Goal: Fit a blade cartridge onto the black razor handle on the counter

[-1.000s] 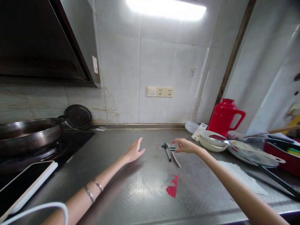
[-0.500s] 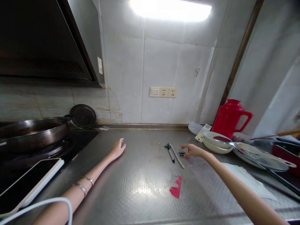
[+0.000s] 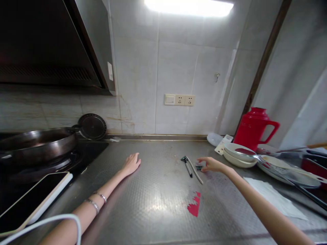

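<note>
My right hand (image 3: 211,164) is low over the steel counter (image 3: 153,190), its fingers curved and apart. A small dark green piece, like a razor cartridge (image 3: 199,167), lies by its thumb and fingertips; whether they touch it I cannot tell. Just left of it are a razor (image 3: 188,168) with a green head and a grey-black handle, and a thin, pale, slightly bent stick (image 3: 195,170). My left hand (image 3: 131,164) rests palm down on the counter, fingers loosely extended, with nothing in it. Nearer me lies a torn red scrap (image 3: 194,205).
A pan (image 3: 41,144) sits on the stove at left, with a phone (image 3: 35,197) and white cable (image 3: 51,218) in front. At right are a red thermos jug (image 3: 254,129), stacked bowls (image 3: 238,160), a plate with utensils, and a white cloth (image 3: 276,197). A range hood (image 3: 51,44) overhangs the left.
My left hand has turned flatter, palm down, and shifted slightly right. My right hand stays by the dark green piece. The view has shifted slightly.
</note>
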Demonstrator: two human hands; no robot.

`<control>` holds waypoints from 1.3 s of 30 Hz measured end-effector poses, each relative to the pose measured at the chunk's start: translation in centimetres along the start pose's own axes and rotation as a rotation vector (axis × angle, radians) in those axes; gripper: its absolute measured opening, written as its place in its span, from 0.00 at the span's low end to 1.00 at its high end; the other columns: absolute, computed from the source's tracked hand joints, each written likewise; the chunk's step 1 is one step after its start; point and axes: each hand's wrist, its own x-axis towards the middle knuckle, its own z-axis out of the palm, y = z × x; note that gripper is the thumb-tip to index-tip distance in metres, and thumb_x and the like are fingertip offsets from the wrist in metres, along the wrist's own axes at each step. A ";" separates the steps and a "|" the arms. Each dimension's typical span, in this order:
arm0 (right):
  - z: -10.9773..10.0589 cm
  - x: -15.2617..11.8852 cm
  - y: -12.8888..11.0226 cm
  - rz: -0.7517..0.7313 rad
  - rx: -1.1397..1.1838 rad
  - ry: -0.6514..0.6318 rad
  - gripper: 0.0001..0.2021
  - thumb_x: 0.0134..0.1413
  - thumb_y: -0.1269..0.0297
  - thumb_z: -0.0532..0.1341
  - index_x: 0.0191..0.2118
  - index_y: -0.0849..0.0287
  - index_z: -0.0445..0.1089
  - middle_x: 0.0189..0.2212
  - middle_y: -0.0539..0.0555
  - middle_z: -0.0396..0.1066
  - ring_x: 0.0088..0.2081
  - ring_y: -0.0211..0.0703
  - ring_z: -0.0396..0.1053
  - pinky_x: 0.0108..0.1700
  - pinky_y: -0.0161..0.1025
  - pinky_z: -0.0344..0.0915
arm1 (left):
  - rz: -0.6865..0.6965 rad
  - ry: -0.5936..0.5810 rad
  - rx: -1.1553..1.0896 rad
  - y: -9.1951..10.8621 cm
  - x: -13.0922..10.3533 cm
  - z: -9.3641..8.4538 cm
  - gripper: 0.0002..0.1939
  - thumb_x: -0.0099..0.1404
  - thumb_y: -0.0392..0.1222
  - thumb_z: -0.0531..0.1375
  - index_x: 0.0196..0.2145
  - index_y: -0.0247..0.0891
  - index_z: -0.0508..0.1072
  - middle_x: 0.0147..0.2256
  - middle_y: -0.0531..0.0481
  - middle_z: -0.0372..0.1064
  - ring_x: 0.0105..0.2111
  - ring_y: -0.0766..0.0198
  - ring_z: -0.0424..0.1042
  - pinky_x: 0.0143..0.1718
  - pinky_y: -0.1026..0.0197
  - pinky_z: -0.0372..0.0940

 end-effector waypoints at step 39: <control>8.9 4.9 -15.4 -0.029 -0.315 0.276 0.19 0.59 0.62 0.45 0.29 0.59 0.71 0.29 0.60 0.74 0.32 0.47 0.72 0.29 0.34 0.57 | 0.020 0.001 -0.036 0.0 -0.7 -0.2 0.15 0.62 0.36 0.47 0.43 0.34 0.69 0.43 0.42 0.67 0.46 0.59 0.65 0.49 0.57 0.57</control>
